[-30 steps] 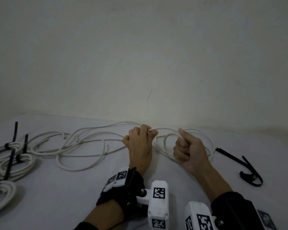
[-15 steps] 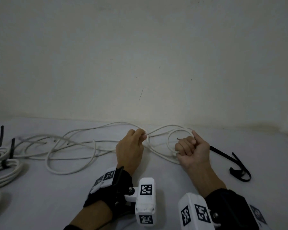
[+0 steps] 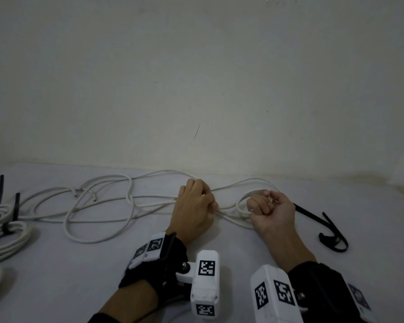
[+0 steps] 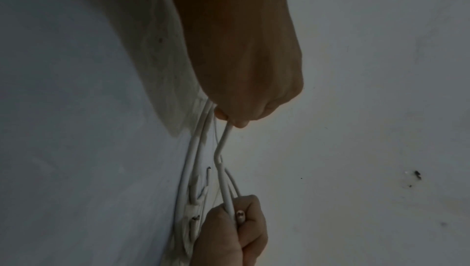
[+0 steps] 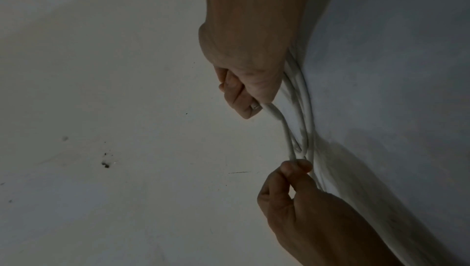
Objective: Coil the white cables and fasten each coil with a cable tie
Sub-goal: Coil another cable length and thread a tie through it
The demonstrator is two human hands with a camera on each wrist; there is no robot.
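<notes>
White cable (image 3: 229,207) strung betw. left hand (image 3: 194,206) & right hand (image 3: 269,207) (both gripping).

The right hand (image 3: 269,209) has turned palm-up since a second ago and now curls its fingers (image 3: 258,204) round a loop of the white cable (image 3: 98,238), thumb no longer raised; the left hand (image 3: 194,212) has slid its pinch along a strand, and the loose loops beside it lie flatter

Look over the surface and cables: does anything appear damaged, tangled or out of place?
The loose white cable sprawls in crossing loops left of the hands, and its cut ends show bare wire. Nothing else stands out.
</notes>
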